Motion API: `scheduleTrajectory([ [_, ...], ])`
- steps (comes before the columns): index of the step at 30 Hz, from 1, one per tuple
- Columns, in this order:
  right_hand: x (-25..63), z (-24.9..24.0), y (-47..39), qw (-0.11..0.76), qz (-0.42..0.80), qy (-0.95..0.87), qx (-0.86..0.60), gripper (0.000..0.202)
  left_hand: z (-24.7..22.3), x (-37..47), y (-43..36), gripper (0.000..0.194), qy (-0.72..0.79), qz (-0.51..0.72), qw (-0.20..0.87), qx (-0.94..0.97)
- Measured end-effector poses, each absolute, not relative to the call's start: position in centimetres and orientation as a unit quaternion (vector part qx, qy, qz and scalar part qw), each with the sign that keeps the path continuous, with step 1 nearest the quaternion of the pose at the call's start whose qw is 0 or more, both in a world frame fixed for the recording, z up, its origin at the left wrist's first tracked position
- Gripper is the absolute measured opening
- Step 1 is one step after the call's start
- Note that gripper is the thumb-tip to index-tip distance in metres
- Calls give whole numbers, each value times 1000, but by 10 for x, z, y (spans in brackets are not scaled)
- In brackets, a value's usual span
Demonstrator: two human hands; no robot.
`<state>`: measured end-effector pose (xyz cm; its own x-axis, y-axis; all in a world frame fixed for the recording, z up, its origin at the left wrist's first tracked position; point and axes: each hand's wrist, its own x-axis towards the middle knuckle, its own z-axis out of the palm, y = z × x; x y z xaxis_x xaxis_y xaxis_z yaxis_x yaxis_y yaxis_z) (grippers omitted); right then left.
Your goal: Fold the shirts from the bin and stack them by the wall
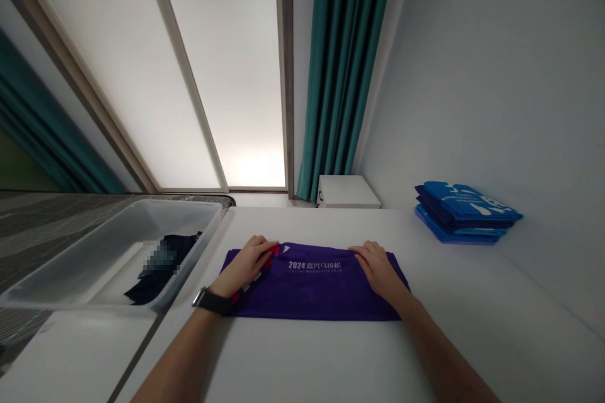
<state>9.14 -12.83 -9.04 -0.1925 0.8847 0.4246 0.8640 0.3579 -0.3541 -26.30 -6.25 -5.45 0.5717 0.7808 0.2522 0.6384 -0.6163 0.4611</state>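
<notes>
A purple T-shirt (316,289) with white lettering, 2024 among it, lies folded into a wide rectangle on the white table in front of me. A red strip with white marks runs down its left part, partly under my wrist. My left hand (249,259) has its fingers closed on the shirt's far edge, left of the lettering; a dark watch is on that wrist. At the far edge's right part, my right hand (378,266) pinches the cloth, thumb and fingers together. The fabric directly beneath both palms is hidden.
On the left, a translucent plastic bin (89,308) holds dark clothing (158,280), partly pixelated. A stack of folded blue clothes (466,214) sits at the table's right, against the wall. Beyond the white table (307,365) stand a small white cabinet (348,191) and teal curtain (347,69).
</notes>
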Motion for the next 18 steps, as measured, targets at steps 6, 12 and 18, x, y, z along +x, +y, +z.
scheduleTrajectory([
  [6, 91, -83, -129, 350, 74, -748, -559, 24, -48, -259, -63, 33, 428, 234, 173, 855],
  [12, 92, -78, -129, 371, 189, -688, -594, 23, -56, -260, -56, 34, 498, 205, 139, 831],
  [18, 85, -77, -125, 375, 250, -665, -596, 22, -60, -252, -59, 36, 531, 147, 110, 827],
])
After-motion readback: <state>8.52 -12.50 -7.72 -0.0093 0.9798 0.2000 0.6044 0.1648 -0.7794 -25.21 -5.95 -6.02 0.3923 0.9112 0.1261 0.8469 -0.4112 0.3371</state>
